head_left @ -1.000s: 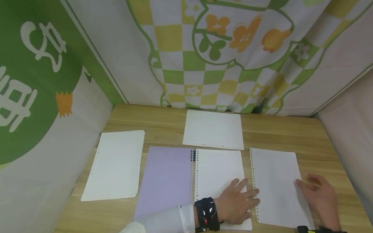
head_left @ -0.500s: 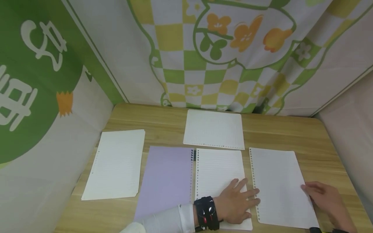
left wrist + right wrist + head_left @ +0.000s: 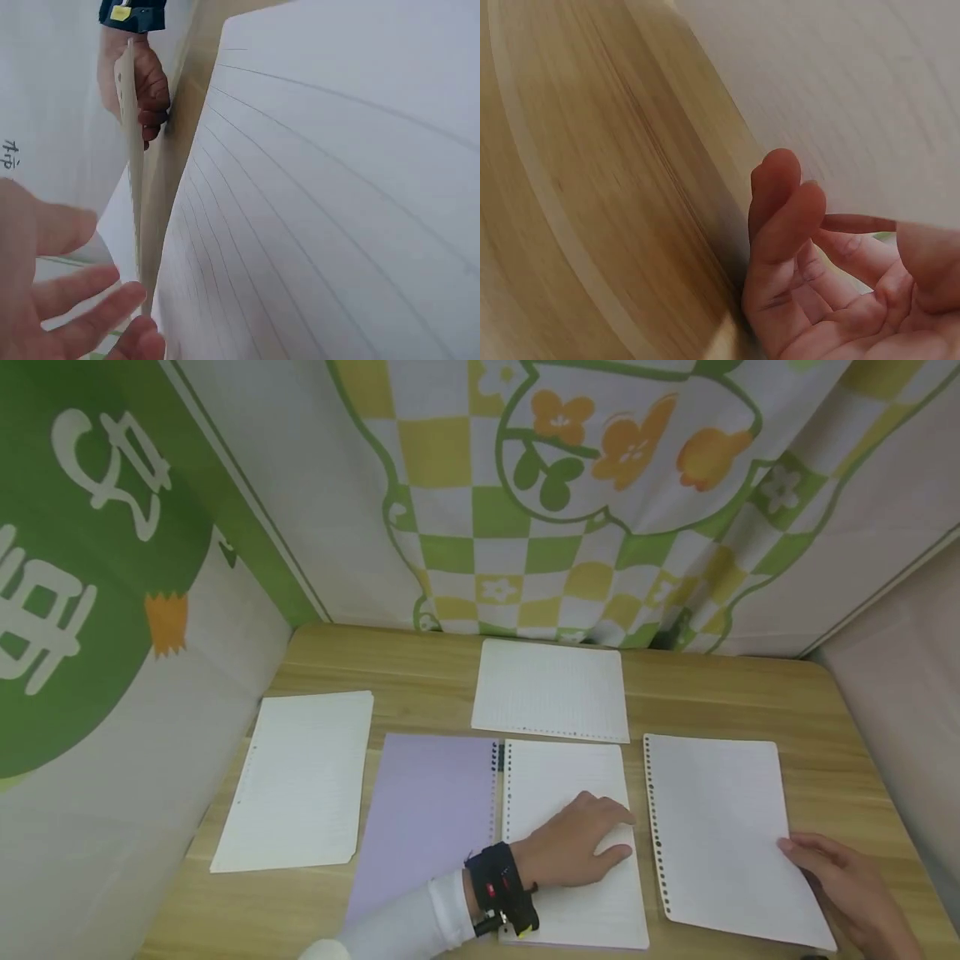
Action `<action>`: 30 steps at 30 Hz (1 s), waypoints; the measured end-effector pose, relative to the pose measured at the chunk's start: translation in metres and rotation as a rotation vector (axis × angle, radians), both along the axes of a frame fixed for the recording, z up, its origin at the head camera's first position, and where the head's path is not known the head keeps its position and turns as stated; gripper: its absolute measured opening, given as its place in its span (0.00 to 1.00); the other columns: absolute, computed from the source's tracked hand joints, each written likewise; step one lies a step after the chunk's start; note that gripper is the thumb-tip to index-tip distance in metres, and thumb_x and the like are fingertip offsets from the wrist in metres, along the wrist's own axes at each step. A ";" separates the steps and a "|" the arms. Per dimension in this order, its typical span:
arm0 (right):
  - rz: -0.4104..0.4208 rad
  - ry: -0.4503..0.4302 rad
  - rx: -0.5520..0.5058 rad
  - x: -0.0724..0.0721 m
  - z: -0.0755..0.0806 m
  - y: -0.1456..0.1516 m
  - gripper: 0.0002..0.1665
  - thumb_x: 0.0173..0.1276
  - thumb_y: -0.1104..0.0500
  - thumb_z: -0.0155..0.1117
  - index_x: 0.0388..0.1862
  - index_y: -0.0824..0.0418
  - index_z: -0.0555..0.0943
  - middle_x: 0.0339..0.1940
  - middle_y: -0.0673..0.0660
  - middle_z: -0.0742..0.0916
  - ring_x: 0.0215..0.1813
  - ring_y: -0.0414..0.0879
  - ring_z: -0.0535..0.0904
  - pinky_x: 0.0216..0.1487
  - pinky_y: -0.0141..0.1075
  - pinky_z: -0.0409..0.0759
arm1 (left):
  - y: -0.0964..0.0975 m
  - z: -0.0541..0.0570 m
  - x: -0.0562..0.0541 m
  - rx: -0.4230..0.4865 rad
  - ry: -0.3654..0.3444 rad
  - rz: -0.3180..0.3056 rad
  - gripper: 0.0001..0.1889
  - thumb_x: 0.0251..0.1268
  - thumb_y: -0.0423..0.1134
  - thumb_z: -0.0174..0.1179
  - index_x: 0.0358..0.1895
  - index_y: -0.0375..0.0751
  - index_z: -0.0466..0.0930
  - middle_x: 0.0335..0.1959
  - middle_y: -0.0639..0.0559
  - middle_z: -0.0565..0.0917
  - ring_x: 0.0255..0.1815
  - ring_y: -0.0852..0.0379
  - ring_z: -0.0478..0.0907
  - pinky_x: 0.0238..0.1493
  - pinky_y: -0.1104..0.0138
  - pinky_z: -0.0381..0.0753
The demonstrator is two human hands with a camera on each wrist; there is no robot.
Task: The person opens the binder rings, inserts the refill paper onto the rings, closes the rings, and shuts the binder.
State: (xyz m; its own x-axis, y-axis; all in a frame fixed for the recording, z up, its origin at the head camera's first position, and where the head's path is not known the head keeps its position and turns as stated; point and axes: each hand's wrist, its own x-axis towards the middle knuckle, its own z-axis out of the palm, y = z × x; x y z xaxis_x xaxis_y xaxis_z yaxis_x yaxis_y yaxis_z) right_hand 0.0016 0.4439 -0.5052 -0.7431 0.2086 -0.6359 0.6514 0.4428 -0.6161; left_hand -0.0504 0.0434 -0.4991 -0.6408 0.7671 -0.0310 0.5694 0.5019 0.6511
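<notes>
A loose-leaf ruled paper (image 3: 720,827) with holes along its left edge is at the right of the head view. My right hand (image 3: 847,877) pinches its right edge; the paper is tilted up off the table, seen edge-on in the left wrist view. In the right wrist view, thumb and fingers hold that paper (image 3: 832,97) at its border. My left hand (image 3: 573,842) is over the ruled page (image 3: 558,777) of an open notebook, fingers loosely bent, holding nothing; whether it touches the page I cannot tell. The notebook's purple sheet (image 3: 431,810) lies left of the black rings.
A white ruled stack (image 3: 300,777) lies on the wooden table (image 3: 420,677) at the left. Another ruled paper (image 3: 551,689) lies sideways behind the notebook. A patterned curtain (image 3: 525,560) hangs at the back edge, with fabric walls on both sides.
My left hand has drawn back from its spread position, its fingers leaving the loose paper's holed edge. My right hand has taken the paper's right edge and lifted it slightly.
</notes>
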 end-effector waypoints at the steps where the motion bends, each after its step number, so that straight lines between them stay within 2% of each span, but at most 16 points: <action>1: -0.010 0.002 -0.018 0.000 0.001 -0.002 0.44 0.79 0.36 0.63 0.74 0.71 0.74 0.56 0.51 0.86 0.45 0.29 0.77 0.45 0.27 0.83 | -0.002 -0.001 -0.001 0.031 -0.057 0.032 0.21 0.84 0.49 0.55 0.71 0.46 0.79 0.68 0.56 0.83 0.66 0.63 0.78 0.67 0.69 0.75; 4: -0.040 0.008 -0.082 0.001 0.001 -0.010 0.33 0.79 0.38 0.65 0.67 0.62 0.81 0.51 0.40 0.84 0.47 0.31 0.79 0.48 0.29 0.84 | -0.005 -0.004 -0.003 0.117 -0.237 0.142 0.20 0.84 0.50 0.56 0.67 0.44 0.82 0.57 0.58 0.88 0.47 0.69 0.82 0.52 0.74 0.81; 6: -0.033 0.006 -0.070 0.002 0.001 -0.015 0.34 0.79 0.37 0.65 0.67 0.62 0.82 0.51 0.40 0.85 0.46 0.31 0.80 0.48 0.29 0.84 | -0.007 -0.006 -0.004 0.166 -0.326 0.210 0.18 0.83 0.50 0.57 0.62 0.45 0.85 0.51 0.59 0.90 0.36 0.72 0.80 0.43 0.75 0.80; 8: -0.019 0.000 -0.037 0.003 0.002 -0.022 0.39 0.78 0.35 0.64 0.71 0.65 0.79 0.51 0.42 0.87 0.46 0.32 0.80 0.47 0.30 0.84 | -0.009 -0.006 -0.005 0.194 -0.378 0.262 0.16 0.82 0.50 0.58 0.57 0.46 0.88 0.47 0.59 0.91 0.35 0.72 0.81 0.42 0.73 0.80; 10: -0.004 0.008 -0.022 0.003 0.002 -0.029 0.45 0.78 0.34 0.64 0.74 0.69 0.75 0.53 0.44 0.87 0.46 0.32 0.80 0.47 0.29 0.83 | -0.011 -0.006 -0.006 0.199 -0.392 0.297 0.14 0.81 0.50 0.59 0.53 0.48 0.89 0.46 0.60 0.92 0.38 0.72 0.82 0.46 0.72 0.81; 12: -0.004 0.038 -0.020 0.003 0.003 -0.039 0.43 0.78 0.36 0.64 0.74 0.70 0.75 0.51 0.42 0.87 0.46 0.32 0.80 0.47 0.30 0.83 | -0.013 -0.006 -0.007 0.212 -0.421 0.321 0.14 0.80 0.50 0.60 0.52 0.48 0.90 0.45 0.60 0.92 0.39 0.71 0.83 0.46 0.72 0.82; 15: -0.003 0.085 -0.042 0.004 0.003 -0.053 0.38 0.79 0.39 0.65 0.70 0.69 0.79 0.49 0.38 0.87 0.46 0.30 0.80 0.48 0.29 0.83 | -0.017 -0.007 -0.010 0.248 -0.488 0.344 0.15 0.80 0.50 0.61 0.53 0.46 0.91 0.40 0.61 0.93 0.30 0.67 0.85 0.33 0.71 0.82; 18: 0.008 0.117 -0.031 0.004 0.003 -0.067 0.35 0.79 0.40 0.66 0.67 0.67 0.81 0.48 0.36 0.85 0.47 0.28 0.79 0.48 0.27 0.82 | -0.023 -0.009 -0.013 0.289 -0.558 0.368 0.17 0.80 0.51 0.61 0.54 0.44 0.90 0.31 0.59 0.91 0.18 0.63 0.80 0.19 0.71 0.74; 19: 0.015 0.120 -0.021 0.004 0.003 -0.071 0.35 0.79 0.39 0.66 0.67 0.66 0.82 0.47 0.34 0.85 0.47 0.27 0.78 0.48 0.26 0.81 | -0.025 -0.010 -0.013 0.299 -0.568 0.376 0.17 0.80 0.51 0.61 0.53 0.43 0.91 0.28 0.58 0.90 0.17 0.63 0.78 0.18 0.72 0.70; 23: 0.025 0.135 -0.042 0.004 0.004 -0.083 0.29 0.79 0.40 0.66 0.63 0.62 0.85 0.46 0.31 0.84 0.47 0.27 0.78 0.48 0.25 0.80 | -0.035 -0.014 -0.015 0.331 -0.593 0.412 0.15 0.78 0.49 0.63 0.51 0.42 0.92 0.21 0.56 0.87 0.16 0.64 0.74 0.19 0.72 0.64; 25: 0.041 0.128 -0.046 0.004 0.005 -0.088 0.28 0.79 0.40 0.66 0.63 0.60 0.85 0.46 0.31 0.84 0.48 0.26 0.78 0.49 0.25 0.79 | -0.041 -0.015 -0.015 0.336 -0.598 0.426 0.14 0.77 0.48 0.64 0.50 0.42 0.92 0.22 0.57 0.87 0.17 0.64 0.74 0.20 0.72 0.65; 27: 0.063 0.118 -0.041 0.004 0.006 -0.092 0.30 0.79 0.39 0.65 0.64 0.61 0.84 0.50 0.35 0.85 0.49 0.26 0.77 0.49 0.25 0.79 | -0.047 -0.016 -0.015 0.336 -0.596 0.438 0.14 0.76 0.47 0.65 0.50 0.42 0.92 0.23 0.58 0.88 0.18 0.63 0.76 0.21 0.72 0.67; 30: 0.111 0.111 0.001 0.003 0.006 -0.100 0.37 0.79 0.37 0.65 0.70 0.64 0.80 0.57 0.45 0.88 0.50 0.26 0.77 0.50 0.25 0.79 | -0.055 -0.017 -0.015 0.336 -0.594 0.450 0.12 0.76 0.46 0.66 0.50 0.42 0.92 0.25 0.57 0.89 0.20 0.63 0.79 0.22 0.71 0.71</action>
State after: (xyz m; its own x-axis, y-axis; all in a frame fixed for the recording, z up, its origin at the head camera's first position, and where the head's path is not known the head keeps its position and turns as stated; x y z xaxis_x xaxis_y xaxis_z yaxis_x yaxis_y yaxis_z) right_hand 0.0047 0.3442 -0.4988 -0.8273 0.1220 -0.5484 0.5266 0.5086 -0.6812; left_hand -0.0653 -0.0120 -0.5156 -0.8387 0.4689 -0.2769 -0.1280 0.3245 0.9372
